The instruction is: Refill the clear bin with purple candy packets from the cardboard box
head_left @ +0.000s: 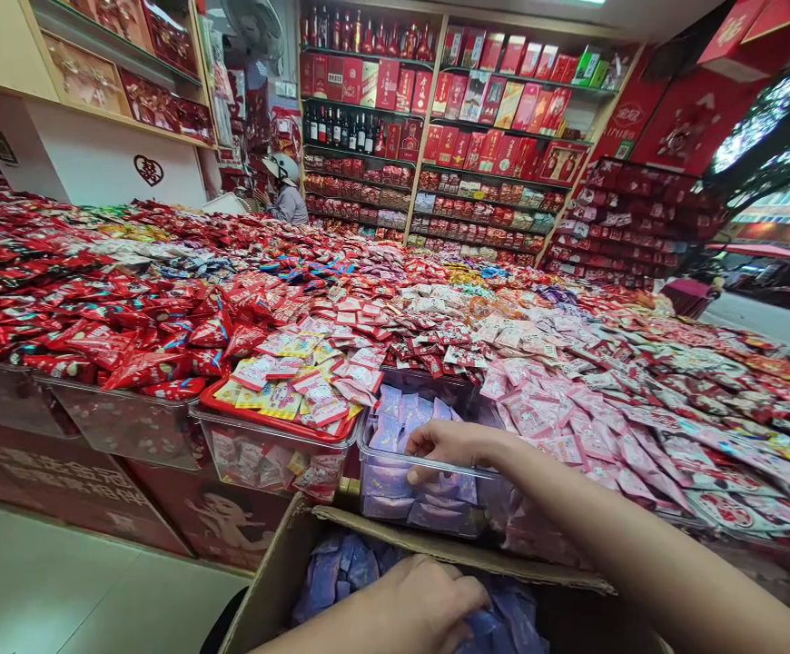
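Note:
My right hand [446,447] is over a clear plastic bin [422,520] of small purple packets [388,427], near its front rim. Its thumb and curled fingers are apart, with nothing seen between them. Below, my left hand [426,595] reaches into an open cardboard box [279,554] that holds more purple packets [340,572]. The left fingers curl down around packets there, and their tips are partly hidden. The box stands right against the front of the bin.
Left of the bin is a tub with a red rim [232,404], heaped with pink and yellow packets. Pink packets [572,418] pile up on the right. Beyond the heaps is a person in a helmet [286,186], before shelves of bottles and red boxes [360,82].

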Motion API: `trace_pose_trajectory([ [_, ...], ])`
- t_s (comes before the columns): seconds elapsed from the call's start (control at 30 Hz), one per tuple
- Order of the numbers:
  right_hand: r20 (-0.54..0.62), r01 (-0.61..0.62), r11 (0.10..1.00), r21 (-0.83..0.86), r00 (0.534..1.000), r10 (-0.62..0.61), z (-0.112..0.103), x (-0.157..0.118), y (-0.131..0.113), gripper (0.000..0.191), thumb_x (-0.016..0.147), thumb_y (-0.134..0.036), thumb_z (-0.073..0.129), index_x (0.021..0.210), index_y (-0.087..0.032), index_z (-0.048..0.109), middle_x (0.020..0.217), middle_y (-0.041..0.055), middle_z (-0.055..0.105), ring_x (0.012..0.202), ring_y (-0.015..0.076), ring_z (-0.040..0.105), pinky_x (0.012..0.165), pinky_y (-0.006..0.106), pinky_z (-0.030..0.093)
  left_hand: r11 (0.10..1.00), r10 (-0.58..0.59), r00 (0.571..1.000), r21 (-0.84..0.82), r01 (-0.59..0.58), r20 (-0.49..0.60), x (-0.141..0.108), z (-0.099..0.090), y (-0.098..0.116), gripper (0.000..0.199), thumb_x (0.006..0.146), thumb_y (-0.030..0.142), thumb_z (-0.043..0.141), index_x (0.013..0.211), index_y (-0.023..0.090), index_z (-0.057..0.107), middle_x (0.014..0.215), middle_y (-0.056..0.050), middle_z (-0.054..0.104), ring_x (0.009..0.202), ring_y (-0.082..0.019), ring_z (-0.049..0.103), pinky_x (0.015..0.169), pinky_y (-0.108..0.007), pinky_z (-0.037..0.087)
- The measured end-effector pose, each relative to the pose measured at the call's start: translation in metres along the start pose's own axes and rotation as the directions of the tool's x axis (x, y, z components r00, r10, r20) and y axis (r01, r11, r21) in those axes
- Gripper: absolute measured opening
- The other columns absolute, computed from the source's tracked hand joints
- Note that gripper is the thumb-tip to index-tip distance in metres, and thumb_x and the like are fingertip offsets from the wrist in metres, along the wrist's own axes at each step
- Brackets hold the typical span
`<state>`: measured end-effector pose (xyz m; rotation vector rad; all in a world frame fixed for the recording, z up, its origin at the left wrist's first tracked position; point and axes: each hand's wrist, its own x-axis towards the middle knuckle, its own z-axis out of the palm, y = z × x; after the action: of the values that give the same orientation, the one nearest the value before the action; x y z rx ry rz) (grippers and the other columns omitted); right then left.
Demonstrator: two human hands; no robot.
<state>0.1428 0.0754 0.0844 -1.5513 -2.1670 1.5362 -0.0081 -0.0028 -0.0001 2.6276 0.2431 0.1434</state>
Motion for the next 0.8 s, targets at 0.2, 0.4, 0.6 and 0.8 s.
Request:
trace_pose_trajectory([
  [0.2, -0.146, -0.011, 0.98, -0.196, 0.989, -0.018, 0.001, 0.006, 0.002, 0.03, 0.064, -0.043, 0.059, 0.074, -0.014, 0.061, 0.06, -0.0009, 0.057, 0.054, 0.0095, 0.047, 0.047, 0.019, 0.035, 0.996, 0.019, 0.998, 0.087, -0.014, -0.054, 0.001, 0.002, -0.003, 0.033, 0.071, 0.023, 0.055, 0.102, 0.024, 0.047, 0.086, -0.001, 0.061, 0.081, -0.02, 0.056, 0.071, -0.026, 0.044],
  [0.4, -0.436, 0.043, 0.951, -0.308, 0.882, -0.181, -0.004, -0.014, -0.021, 0.025, 0.074, -0.036, 0.05, 0.077, -0.014, 0.06, 0.066, 0.0015, 0.059, 0.058, 0.0109, 0.049, 0.052, 0.02, 0.035, 0.997, -0.06, 0.996, -0.058, 0.057, -0.062, 0.002, -0.003, 0.0, 0.033, 0.07, 0.023, 0.057, 0.101, 0.023, 0.047, 0.087, -0.002, 0.059, 0.078, -0.017, 0.055, 0.066, -0.022, 0.044],
  [0.6, -0.683, 0.108, 0.926, -0.361, 0.646, -0.341, 0.053, -0.103, -0.038, 0.018, 0.08, -0.031, 0.046, 0.071, -0.018, 0.056, 0.065, -0.0002, 0.057, 0.06, 0.0106, 0.05, 0.055, 0.02, 0.037, 0.896, -0.051, 0.98, -0.442, -0.04, -0.192, 0.007, -0.013, 0.005, 0.04, 0.072, 0.018, 0.055, 0.108, 0.021, 0.04, 0.068, 0.002, 0.055, 0.059, -0.011, 0.05, 0.05, -0.017, 0.035],
  [0.8, -0.79, 0.095, 0.994, 0.06, 0.614, -0.011, 0.122, -0.122, 0.027, 0.02, 0.075, -0.035, 0.051, 0.084, -0.017, 0.056, 0.078, 0.0041, 0.058, 0.072, 0.0159, 0.052, 0.064, 0.025, 0.04, 0.546, -0.159, 0.949, -0.825, -0.146, -0.274, 0.012, -0.015, 0.014, 0.039, 0.078, 0.021, 0.05, 0.111, 0.019, 0.029, 0.077, -0.001, 0.053, 0.059, -0.008, 0.048, 0.053, -0.019, 0.034],
])
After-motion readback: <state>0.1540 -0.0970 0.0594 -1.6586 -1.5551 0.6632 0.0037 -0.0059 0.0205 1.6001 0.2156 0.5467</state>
